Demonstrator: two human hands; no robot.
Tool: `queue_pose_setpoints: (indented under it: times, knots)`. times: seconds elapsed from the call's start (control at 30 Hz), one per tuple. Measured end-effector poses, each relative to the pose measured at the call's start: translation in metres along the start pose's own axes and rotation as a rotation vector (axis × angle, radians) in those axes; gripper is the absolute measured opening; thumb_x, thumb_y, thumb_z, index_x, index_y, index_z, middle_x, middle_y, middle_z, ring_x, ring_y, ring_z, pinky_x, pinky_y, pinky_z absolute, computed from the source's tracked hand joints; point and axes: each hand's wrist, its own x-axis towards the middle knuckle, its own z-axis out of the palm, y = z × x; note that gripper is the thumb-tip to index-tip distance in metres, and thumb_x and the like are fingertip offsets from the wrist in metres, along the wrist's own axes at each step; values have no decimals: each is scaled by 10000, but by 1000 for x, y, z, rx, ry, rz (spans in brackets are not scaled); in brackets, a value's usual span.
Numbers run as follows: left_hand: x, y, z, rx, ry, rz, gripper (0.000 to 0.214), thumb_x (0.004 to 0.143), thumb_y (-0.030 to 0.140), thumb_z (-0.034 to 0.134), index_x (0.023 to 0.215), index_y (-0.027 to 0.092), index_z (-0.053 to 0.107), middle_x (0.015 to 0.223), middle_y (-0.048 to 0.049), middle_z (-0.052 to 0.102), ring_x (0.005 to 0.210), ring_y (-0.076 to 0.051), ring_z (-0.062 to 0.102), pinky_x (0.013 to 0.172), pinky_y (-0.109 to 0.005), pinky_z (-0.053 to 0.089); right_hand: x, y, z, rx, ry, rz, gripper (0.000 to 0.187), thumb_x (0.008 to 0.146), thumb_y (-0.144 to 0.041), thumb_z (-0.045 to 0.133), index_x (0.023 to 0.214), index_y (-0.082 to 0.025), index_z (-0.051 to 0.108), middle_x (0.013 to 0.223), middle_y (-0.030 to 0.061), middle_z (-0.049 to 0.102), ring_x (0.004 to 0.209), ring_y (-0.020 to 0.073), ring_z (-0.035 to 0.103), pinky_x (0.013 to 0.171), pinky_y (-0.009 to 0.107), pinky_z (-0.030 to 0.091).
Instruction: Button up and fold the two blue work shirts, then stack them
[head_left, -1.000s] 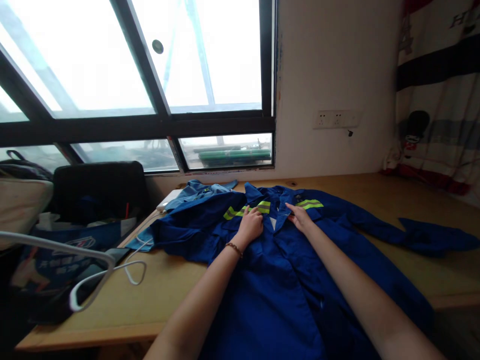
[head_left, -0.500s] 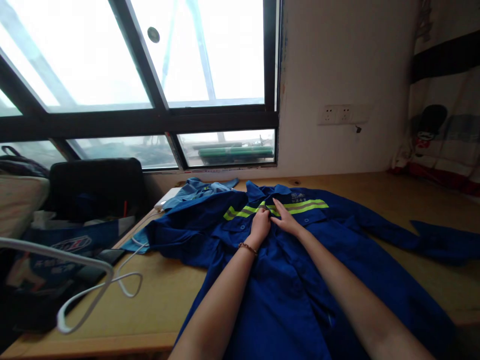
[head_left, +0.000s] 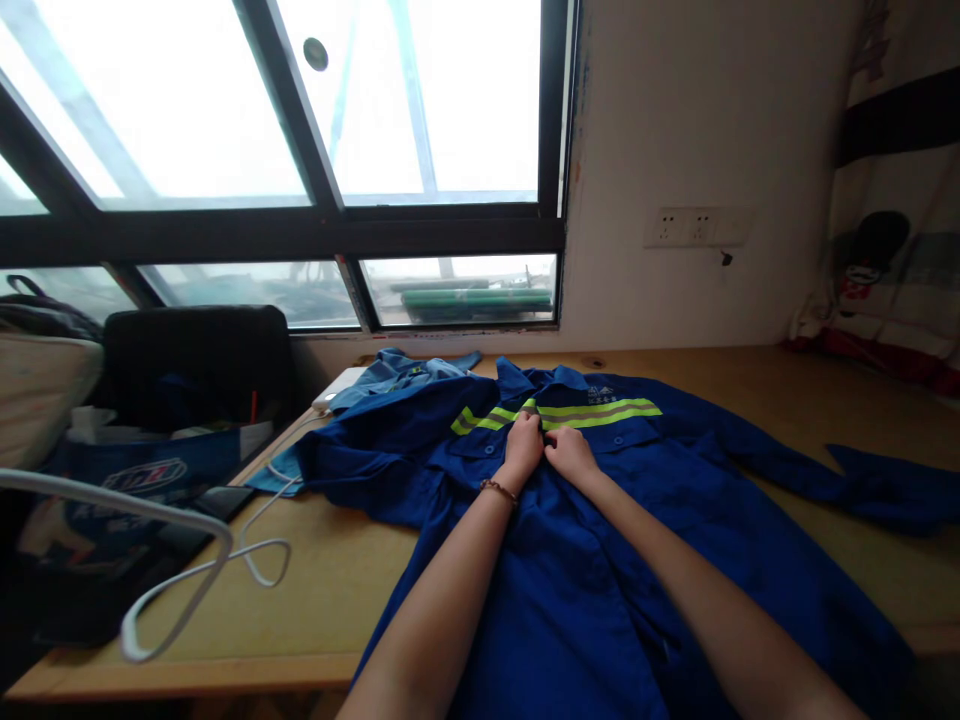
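Observation:
A dark blue work jacket (head_left: 675, 510) lies front side up, its collar toward the wall and its sleeves spread to both sides. A yellow-green and grey reflective stripe (head_left: 600, 413) crosses its chest, with white lettering above on the right. My left hand (head_left: 525, 440), with a beaded bracelet at the wrist, is closed on the jacket's front edge just below the stripe. Close beside it, my right hand (head_left: 570, 455) has its fingers curled and pinched at the same front opening. The fingertips hide whatever small part of the cloth lies between them.
Light blue garments (head_left: 405, 375) lie behind the left sleeve, near a white box (head_left: 341, 388). A white cable (head_left: 262, 548) loops over the wooden table (head_left: 300, 610) at left. Bags (head_left: 150, 480) and a black chair back (head_left: 195, 355) stand left. A wall socket (head_left: 697, 227) is behind.
My right hand's fingers, extended before, have curled in to the jacket's front beside my left hand. My left hand keeps its hold. The view has shifted slightly.

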Motion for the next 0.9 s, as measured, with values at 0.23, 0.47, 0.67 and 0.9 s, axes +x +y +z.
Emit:
queue_pose_setpoints:
  times: [0.23, 0.47, 0.67, 0.9]
  knots:
    - [2, -3, -1, -55, 12, -19, 129, 748, 179, 520, 872, 153, 543, 957, -87, 535, 801, -162, 532, 707, -262, 409, 25, 23, -13, 475, 110, 124, 290, 674, -183, 429, 819, -180, 680, 940, 30, 669, 967, 221, 566, 839, 310, 421]
    - [4, -4, -6, -241, 55, -81, 58, 673, 168, 604, 721, 152, 575, 764, -36, 587, 720, -146, 543, 664, -253, 408, 31, 31, -28, 842, -65, 198, 220, 608, -163, 485, 709, -160, 681, 705, 25, 688, 779, 208, 635, 758, 335, 489]
    - [8, -1, -8, -883, 70, -257, 187, 587, 291, 684, 609, 120, 613, 539, -2, 570, 492, -101, 508, 491, -217, 395, 20, 24, -29, 1103, -220, 205, 172, 612, -173, 560, 720, -126, 684, 726, 67, 687, 706, 194, 637, 703, 299, 505]
    - [7, 11, -12, -1343, -5, -407, 228, 500, 216, 745, 655, 89, 637, 605, -40, 632, 552, -119, 595, 584, -247, 495, 27, 34, -24, 1034, -64, 154, 228, 569, -228, 668, 776, -135, 689, 717, 61, 687, 688, 196, 630, 681, 327, 498]
